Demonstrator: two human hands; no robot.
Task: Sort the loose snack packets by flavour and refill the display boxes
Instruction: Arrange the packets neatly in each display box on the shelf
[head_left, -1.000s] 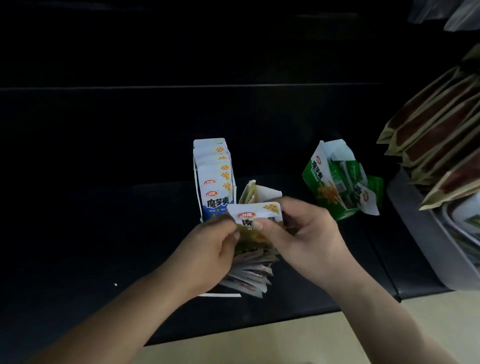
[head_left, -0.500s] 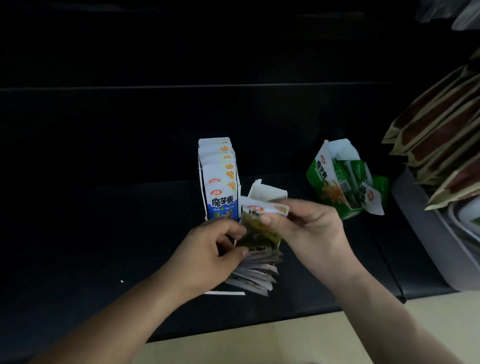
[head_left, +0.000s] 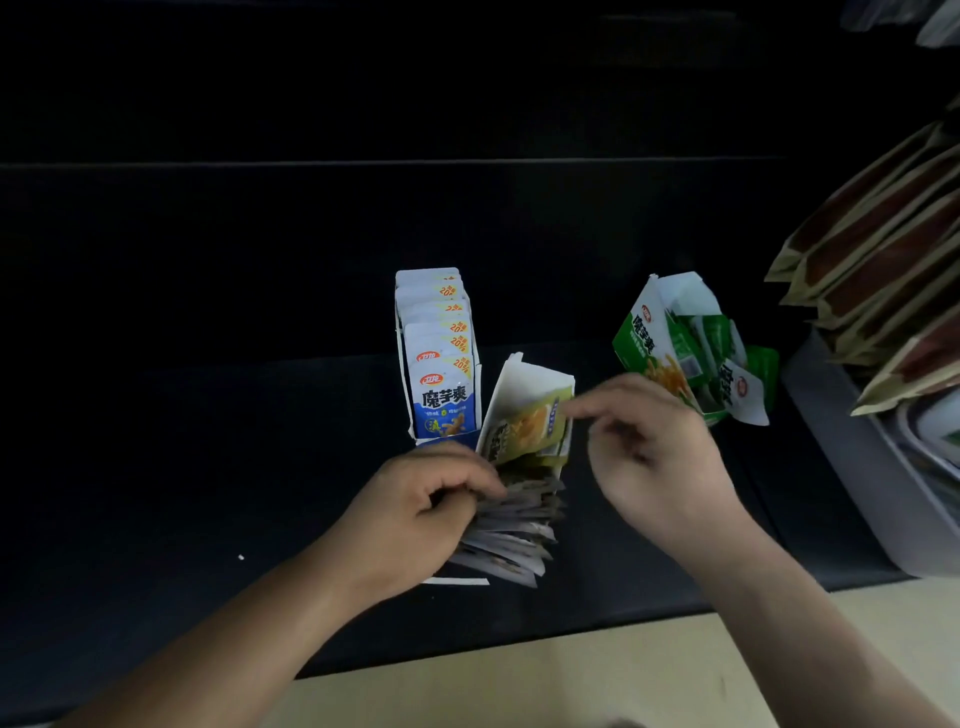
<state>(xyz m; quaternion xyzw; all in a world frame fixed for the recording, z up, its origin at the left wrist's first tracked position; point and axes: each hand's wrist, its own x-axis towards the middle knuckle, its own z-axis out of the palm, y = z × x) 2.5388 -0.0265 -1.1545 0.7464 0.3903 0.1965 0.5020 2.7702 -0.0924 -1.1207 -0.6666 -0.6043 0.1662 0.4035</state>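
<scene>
A yellow-green snack packet (head_left: 527, 428) lies tilted in the open white-walled display box (head_left: 524, 376) at the middle of the dark shelf. My right hand (head_left: 654, 457) is blurred, and its thumb and forefinger pinch the packet's right corner. My left hand (head_left: 415, 514) grips a fanned stack of loose packets (head_left: 511, 540) just below that box. To the left stands a blue display box (head_left: 439, 364) filled with upright blue-and-white packets. A green display box (head_left: 675, 343) with green packets leans at the right.
The dark shelf (head_left: 208, 467) runs left and back, with a pale floor edge below. At the far right a grey bin (head_left: 852, 467) holds brown-and-tan pouches (head_left: 893, 249). A white strip (head_left: 457, 581) lies under the stack.
The right hand has carried the yellow-green packet up and back from the stack and laid it into the middle box. The left hand stays on the stack.
</scene>
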